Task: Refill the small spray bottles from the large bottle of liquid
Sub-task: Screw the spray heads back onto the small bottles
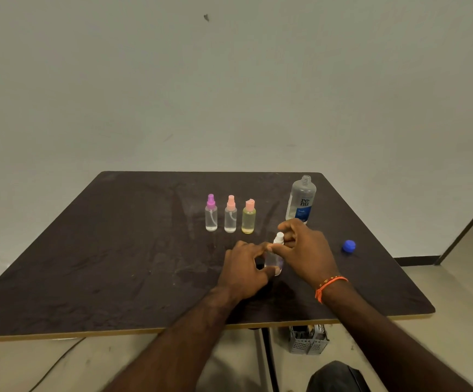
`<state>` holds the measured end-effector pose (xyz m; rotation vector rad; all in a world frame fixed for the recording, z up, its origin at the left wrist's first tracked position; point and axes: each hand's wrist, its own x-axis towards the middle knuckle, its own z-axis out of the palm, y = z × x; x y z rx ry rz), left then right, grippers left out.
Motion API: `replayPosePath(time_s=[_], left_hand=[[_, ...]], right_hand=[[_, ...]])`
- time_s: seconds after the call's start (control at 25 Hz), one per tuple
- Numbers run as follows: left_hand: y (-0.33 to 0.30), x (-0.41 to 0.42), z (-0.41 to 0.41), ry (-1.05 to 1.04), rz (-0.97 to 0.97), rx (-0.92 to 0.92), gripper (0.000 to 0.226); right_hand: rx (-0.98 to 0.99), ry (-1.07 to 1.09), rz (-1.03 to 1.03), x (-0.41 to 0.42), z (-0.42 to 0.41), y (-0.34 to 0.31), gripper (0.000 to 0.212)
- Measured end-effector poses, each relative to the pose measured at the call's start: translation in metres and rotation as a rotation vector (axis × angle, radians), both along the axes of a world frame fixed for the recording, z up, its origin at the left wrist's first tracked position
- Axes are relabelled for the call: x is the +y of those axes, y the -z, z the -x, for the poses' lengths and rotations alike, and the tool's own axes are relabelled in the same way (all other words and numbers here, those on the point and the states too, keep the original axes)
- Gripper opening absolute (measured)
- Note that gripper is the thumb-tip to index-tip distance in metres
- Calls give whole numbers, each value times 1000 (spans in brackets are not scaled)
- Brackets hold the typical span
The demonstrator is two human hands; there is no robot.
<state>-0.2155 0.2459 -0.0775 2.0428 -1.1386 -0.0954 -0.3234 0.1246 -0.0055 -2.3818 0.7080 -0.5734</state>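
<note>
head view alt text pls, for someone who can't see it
Two bare hands work on a small clear spray bottle standing on a dark table: the left hand holds its body and the right hand pinches its white sprayer top. Behind stand three more small bottles, an uncapped large bottle and, to the right, a loose blue cap.

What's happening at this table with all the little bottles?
A person is refilling small spray bottles. The left hand steadies a clear bottle on the table while the right hand pinches its white spray top. The large bottle stands uncapped, its blue cap lying apart.
</note>
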Motion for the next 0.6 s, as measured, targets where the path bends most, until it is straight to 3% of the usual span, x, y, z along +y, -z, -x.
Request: replayPosePath(time_s=[0.08,0.16,0.24,0.36,0.48,0.6], left_hand=[[-1,0,-1,-16,-6,19,37],[-3,1,-2,-15,-11,27,39],[-5,0,0,11,-17,-8,43],[-2,-2,2,21,14,-8,42],[-1,-2,3,21,-2,-18,44],[-1,-3,0,-1,-34,-28,41]], right_hand=[[46,28,75,3,-2,0,64],[34,-63,-67,4,-2,1,73],[-42,-141,-190,3,0,4,63],[-146,-84,-235,3,6,9,44],[-128,66,-109,7,5,8,38],[-59,78,-15,7,0,3,50]])
